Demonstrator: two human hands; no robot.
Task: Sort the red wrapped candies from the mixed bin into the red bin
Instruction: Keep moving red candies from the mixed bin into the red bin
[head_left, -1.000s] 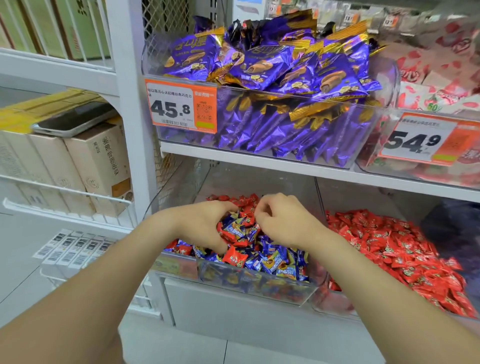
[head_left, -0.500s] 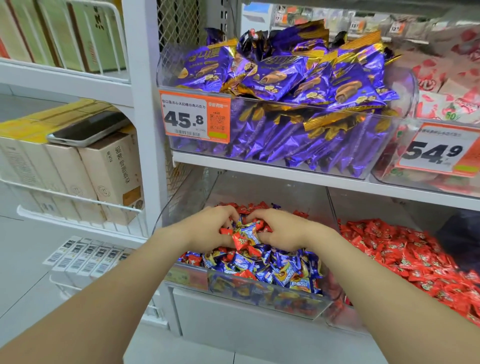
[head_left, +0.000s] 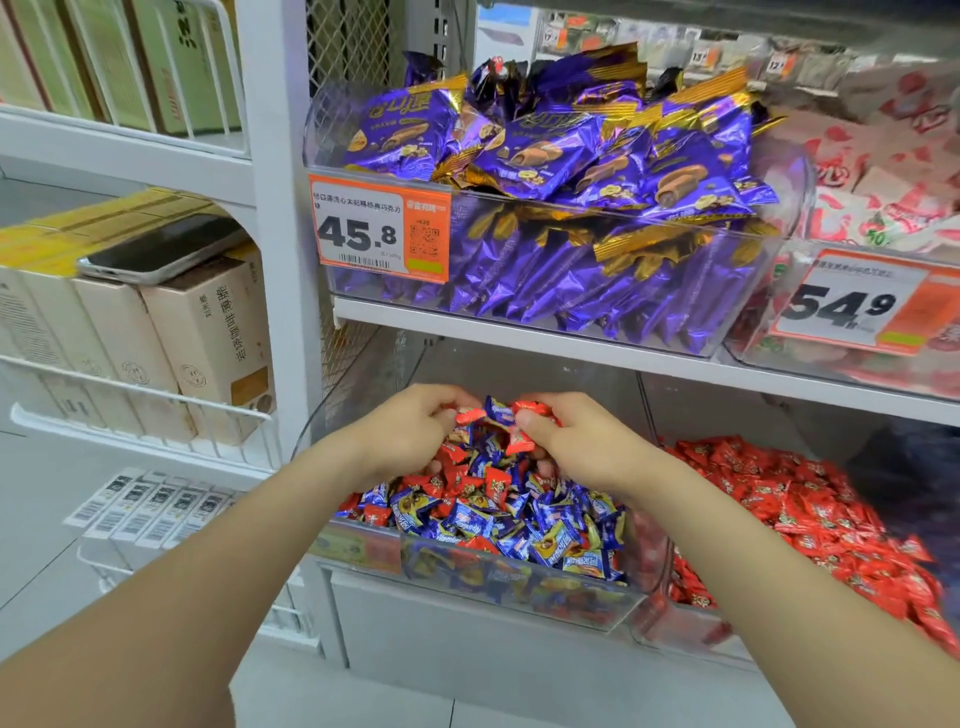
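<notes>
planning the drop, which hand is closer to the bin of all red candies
Right. The right hand grips candies over the mixed bin, on the side bordering the red bin. The left hand, also gripping candies, is further left, beyond the right hand.

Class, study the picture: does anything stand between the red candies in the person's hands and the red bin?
Only the clear side walls where the mixed bin meets the red bin, just right of the right hand. Nothing else visible blocks the red candies held by the left hand and right hand.
</notes>
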